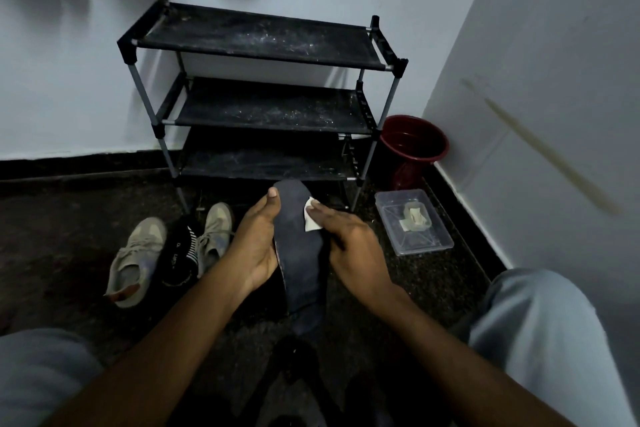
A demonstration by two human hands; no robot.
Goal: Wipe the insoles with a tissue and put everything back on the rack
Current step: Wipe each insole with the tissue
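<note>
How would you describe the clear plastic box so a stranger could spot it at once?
Start at the black three-shelf rack against the wall. Right of its feet stands a dark red bucket; the clear plastic box lies on the floor just in front of it. Unlike the bucket, it is shallow, see-through and rectangular.

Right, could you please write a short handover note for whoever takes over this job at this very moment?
Left hand grips the dark flat insole. Right hand presses a small white tissue against its upper part.
The grey lace-up shoes lie on the floor left of the hands, with black striped socks between them. The black three-shelf rack holds none of these.
Done: wiping is under way on this insole.
Left: finish it, wipe the other insole (not clearly visible), then put everything back on the rack.
</note>
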